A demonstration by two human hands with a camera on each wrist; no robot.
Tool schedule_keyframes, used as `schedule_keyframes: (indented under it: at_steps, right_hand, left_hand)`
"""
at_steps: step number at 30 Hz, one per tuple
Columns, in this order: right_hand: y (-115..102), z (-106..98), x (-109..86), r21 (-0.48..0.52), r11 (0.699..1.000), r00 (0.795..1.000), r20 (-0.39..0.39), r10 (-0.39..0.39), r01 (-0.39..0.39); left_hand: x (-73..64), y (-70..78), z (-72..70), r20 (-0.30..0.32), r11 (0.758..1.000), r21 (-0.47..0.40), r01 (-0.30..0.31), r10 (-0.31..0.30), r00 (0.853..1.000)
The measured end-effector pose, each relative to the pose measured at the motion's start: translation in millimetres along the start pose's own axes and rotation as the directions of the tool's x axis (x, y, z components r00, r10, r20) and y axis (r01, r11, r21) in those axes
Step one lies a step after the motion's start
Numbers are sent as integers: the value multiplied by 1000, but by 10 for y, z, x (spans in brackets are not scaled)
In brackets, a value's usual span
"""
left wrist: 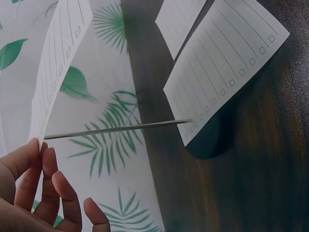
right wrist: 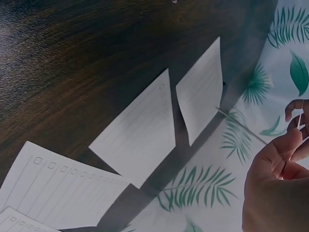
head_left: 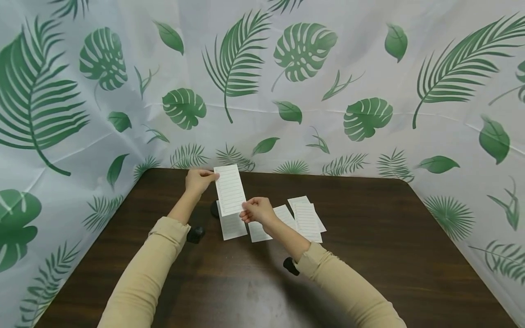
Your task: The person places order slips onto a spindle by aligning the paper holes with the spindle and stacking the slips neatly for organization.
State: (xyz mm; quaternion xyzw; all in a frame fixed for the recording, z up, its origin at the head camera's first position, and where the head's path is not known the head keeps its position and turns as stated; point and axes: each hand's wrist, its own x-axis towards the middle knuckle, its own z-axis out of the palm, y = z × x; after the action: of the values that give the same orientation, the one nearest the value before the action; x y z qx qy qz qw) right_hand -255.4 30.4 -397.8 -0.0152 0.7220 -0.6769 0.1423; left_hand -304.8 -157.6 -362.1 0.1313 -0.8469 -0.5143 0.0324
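Note:
Both hands hold one white checklist sheet [head_left: 229, 189], lined with small boxes along one edge, up above the table. My left hand [head_left: 198, 182] pinches its upper left corner between thumb and fingers. The right hand [head_left: 258, 211] grips the lower right corner. Behind it stands a paper spike, its thin metal rod [left wrist: 116, 129] rising from a round dark base [left wrist: 206, 137]. Another checklist sheet [left wrist: 224, 67] sits low on that rod, pierced near its end. In the left wrist view the rod's tip is right at the held sheet, close to my left fingertips.
Several more lined sheets [head_left: 305, 221] lie on the dark wooden table [head_left: 369, 255], right of the spike and partly overlapping; my right forearm covers some of them. A leaf-printed white curtain [head_left: 254, 59] hangs along the table's back and sides.

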Motion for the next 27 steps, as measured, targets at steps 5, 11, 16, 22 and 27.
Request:
schedule_keyframes:
  at_steps: [5, 11, 16, 22, 27]
  right_hand:
    - [10, 0, 2, 6, 1000, 1000, 5, -12, 12]
    - [26, -12, -2, 7, 1000, 1000, 15, -3, 3]
    - [26, -28, 4, 0, 1000, 1000, 22, -19, 19]
    - [8, -38, -4, -15, 1000, 999, 28, -23, 23]
    - [-7, -32, -5, -18, 999, 999, 34, -30, 31]
  left_hand:
    - [6, -4, 4, -7, 1000, 21, -14, 14, 1000]
    - [-9, -5, 17, -7, 994, 88, -68, 69, 998]
    - [-2, -12, 44, -15, 990, 106, -93, 95, 995]
    - [10, -21, 65, -15, 994, 88, -72, 73, 997]
    - [15, -19, 60, 13, 997, 52, -58, 58, 998]
